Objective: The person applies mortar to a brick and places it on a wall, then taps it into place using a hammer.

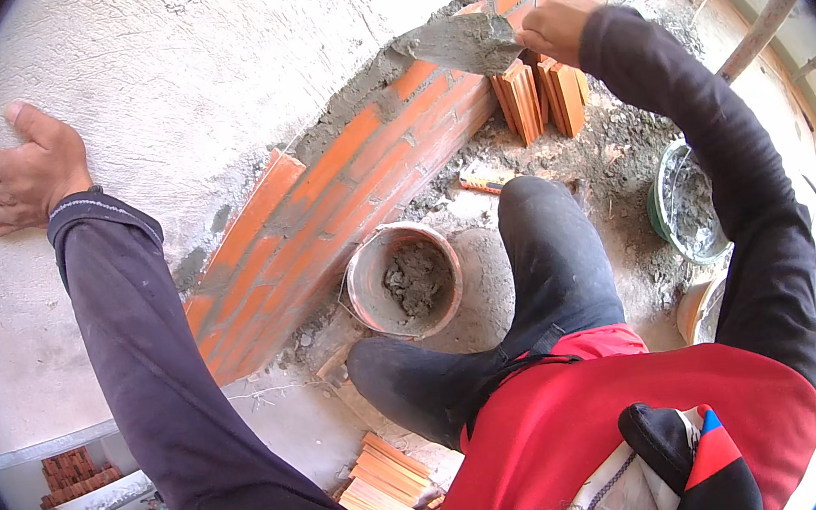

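Along the brick wall's point(360, 185) top course, trowel point(465, 45): blade smeared with grey mortar, lying over the mortar bed point(350, 100); whether it presses down, cannot tell.
Trowel handling: judged stiff and thin, light by itself, heavier at the blade when loaded; wet mortar likely soft, sticky and slippery.
Trowel hold: best at the handle end, hidden in the grip; the coated blade would be slick to grasp.
Right hand point(558, 28): fingers curled closed around the trowel's handle end, just above the upright bricks point(564, 101) beside the wall's face.
Right arm: reaches forward toward the wall, elbow bent, dark sleeve down to the wrist.
Left hand point(27, 178): empty, fingers loosely spread, thumb apart, apparently resting palm-down on the pale surface point(177, 80) behind the wall.
Left arm: stretched nearly straight past the wall's near end.
Bucket point(370, 274): near the wall's foot, holding thick-looking mortar.
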### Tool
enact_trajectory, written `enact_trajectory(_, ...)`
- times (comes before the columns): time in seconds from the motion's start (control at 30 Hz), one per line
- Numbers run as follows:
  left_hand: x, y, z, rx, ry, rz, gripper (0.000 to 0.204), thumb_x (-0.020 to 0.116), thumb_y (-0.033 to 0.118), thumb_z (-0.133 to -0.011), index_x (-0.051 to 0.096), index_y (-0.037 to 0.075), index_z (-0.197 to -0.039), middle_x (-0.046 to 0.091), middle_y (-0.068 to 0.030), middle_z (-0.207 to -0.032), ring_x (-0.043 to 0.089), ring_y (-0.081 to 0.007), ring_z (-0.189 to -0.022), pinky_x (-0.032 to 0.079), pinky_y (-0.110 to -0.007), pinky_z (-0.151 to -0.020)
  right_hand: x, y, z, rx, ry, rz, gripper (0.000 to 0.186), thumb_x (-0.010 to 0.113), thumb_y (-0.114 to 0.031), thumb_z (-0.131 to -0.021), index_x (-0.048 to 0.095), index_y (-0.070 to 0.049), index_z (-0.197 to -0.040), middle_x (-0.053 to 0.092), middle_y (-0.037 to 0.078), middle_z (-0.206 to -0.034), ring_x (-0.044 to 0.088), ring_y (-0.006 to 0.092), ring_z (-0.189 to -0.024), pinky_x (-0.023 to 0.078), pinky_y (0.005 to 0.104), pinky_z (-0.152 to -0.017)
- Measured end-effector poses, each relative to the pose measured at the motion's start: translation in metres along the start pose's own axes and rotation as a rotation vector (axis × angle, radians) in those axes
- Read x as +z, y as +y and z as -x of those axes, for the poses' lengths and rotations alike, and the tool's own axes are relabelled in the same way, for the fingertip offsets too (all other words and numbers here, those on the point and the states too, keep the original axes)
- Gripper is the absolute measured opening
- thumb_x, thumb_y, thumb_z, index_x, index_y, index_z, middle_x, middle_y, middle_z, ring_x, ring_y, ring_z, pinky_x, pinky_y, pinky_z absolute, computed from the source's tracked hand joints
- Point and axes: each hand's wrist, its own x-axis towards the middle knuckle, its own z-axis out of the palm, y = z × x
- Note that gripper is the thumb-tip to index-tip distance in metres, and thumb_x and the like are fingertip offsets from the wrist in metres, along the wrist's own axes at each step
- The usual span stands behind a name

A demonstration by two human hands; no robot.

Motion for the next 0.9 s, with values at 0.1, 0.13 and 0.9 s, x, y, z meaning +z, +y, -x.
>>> enact_trajectory(0.1,-0.008,-0.001,-0.002,-0.016,-0.015,-0.003,0.065,0.049,0.051,-0.087,0.042,0.010,-0.138,0.035,-0.0216,-0.144,0.023,-0.0427,-0.136,0.014,-0.056,-0.110,0.021,-0.017,0.036,0.150,0.105,-0.057,0.027,0.055,-0.028,-0.094,0.063,-0.003,-0.087,0.057,0.018,-0.064,0.061,0.0353,-0.063,0.047,0.0442,-0.058)
enact_trajectory(0.13,-0.006,0.004,-0.003,-0.030,-0.015,0.013,0.066,0.049,0.051,-0.087,0.041,0.010,-0.139,0.034,-0.0217,-0.145,0.023,-0.0427,-0.137,0.013,-0.056,-0.111,0.044,-0.008,0.049,0.137,0.159,-0.164,0.025,0.057,-0.029,-0.094,0.061,-0.004,-0.090,0.057,0.017,-0.066,0.060,0.0351,-0.062,0.047,0.0441,-0.058)
enact_trajectory(0.9,-0.016,0.013,-0.004,-0.049,-0.054,0.010,0.069,0.046,0.050,-0.089,0.038,0.005,-0.140,0.029,-0.0234,-0.148,0.019,-0.0435,-0.140,0.014,-0.055,-0.113,0.202,-0.003,0.053,0.384,0.232,-0.676,0.030,0.051,-0.030,-0.097,0.061,-0.001,-0.098,0.062,0.022,-0.077,0.063,0.0410,-0.078,0.048,0.0459,-0.068)
